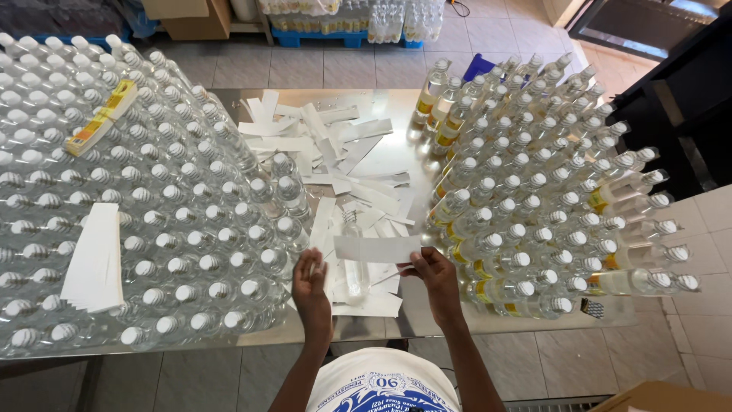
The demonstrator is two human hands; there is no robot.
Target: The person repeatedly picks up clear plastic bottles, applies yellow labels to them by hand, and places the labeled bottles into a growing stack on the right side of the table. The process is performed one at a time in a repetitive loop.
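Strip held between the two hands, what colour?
Plain white, seen in the head view: the paper strip spans from left hand to right hand.

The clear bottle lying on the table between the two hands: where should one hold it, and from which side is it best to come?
Take the clear bottle around its middle body, coming from above. It lies flat on loose white paper strips, long axis pointing away from the person, so its round sides are open. The left hand is nearest; the right hand holds a white strip.

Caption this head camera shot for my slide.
Two hands hold a white paper strip over a steel table crowded with clear bottles.
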